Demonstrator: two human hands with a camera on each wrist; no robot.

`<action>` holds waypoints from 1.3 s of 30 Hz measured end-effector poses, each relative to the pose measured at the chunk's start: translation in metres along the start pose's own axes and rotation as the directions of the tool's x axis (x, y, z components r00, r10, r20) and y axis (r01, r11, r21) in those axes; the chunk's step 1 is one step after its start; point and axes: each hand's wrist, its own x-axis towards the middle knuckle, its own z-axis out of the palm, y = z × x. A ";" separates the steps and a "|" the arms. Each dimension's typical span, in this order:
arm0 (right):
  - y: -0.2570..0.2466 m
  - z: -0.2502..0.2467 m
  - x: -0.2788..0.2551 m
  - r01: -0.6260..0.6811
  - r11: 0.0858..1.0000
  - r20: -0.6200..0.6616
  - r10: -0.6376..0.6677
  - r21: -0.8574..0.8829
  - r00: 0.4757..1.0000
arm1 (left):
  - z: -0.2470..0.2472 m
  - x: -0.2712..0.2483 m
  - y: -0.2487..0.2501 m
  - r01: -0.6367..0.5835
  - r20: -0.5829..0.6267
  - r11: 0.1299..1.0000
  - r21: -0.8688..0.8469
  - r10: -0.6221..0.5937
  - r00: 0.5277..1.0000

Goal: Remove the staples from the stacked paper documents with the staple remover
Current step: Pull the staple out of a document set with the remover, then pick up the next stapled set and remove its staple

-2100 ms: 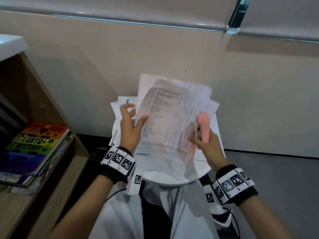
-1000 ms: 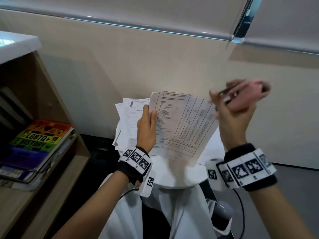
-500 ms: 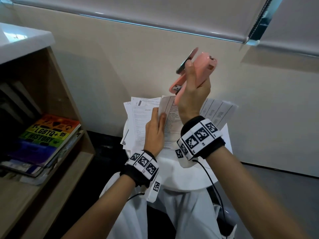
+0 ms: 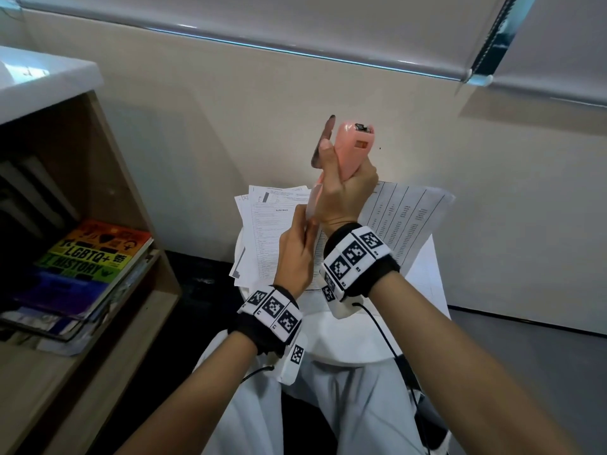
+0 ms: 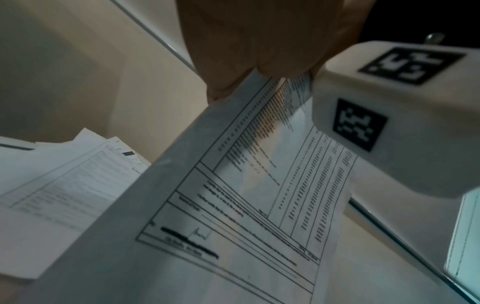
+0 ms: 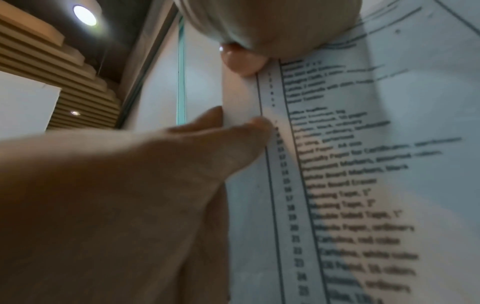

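My right hand (image 4: pixel 343 178) grips a pink staple remover (image 4: pixel 352 142) upright above the papers, its metal blade (image 4: pixel 323 139) pointing up beside the thumb. Below it, my left hand (image 4: pixel 303 221) pinches the left edge of a printed table document (image 4: pixel 405 221), holding it tilted up off the pile. The left wrist view shows that document (image 5: pixel 233 205) running down from my fingers (image 5: pixel 259 41). The right wrist view has the left thumb (image 6: pixel 241 135) on the sheet's margin (image 6: pixel 363 164), with the remover's pink end (image 6: pixel 241 61) just above. No staple is visible.
Several loose printed sheets (image 4: pixel 266 231) lie on a small round white table (image 4: pixel 348 346) against a beige wall. A wooden shelf (image 4: pixel 124 178) with stacked books (image 4: pixel 95 257) stands at the left. Grey floor lies to the right.
The right hand lifted the staple remover off the document's right edge, swung it up and left, and now holds it upright over the centre. The left hand kept pinching the sheet.
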 end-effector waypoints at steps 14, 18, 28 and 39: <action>0.054 -0.158 0.000 -0.306 0.947 -0.133 0.292 -0.100 0.947 | -0.018 0.044 -0.013 0.165 0.020 0.985 0.055 -0.166 0.986; 0.072 -0.192 -0.014 -0.494 0.863 0.295 0.503 -0.109 0.812 | -0.003 0.052 -0.019 0.232 0.088 0.973 -0.011 -0.230 0.969; 0.072 -0.236 -0.009 -0.749 0.595 0.336 0.670 0.291 0.663 | 0.033 0.040 -0.056 0.333 0.093 0.917 0.217 -0.360 0.929; 0.144 -0.245 0.012 -0.791 0.359 -0.003 0.910 -0.495 0.415 | 0.053 0.021 -0.085 0.420 0.239 0.872 0.250 -0.476 0.846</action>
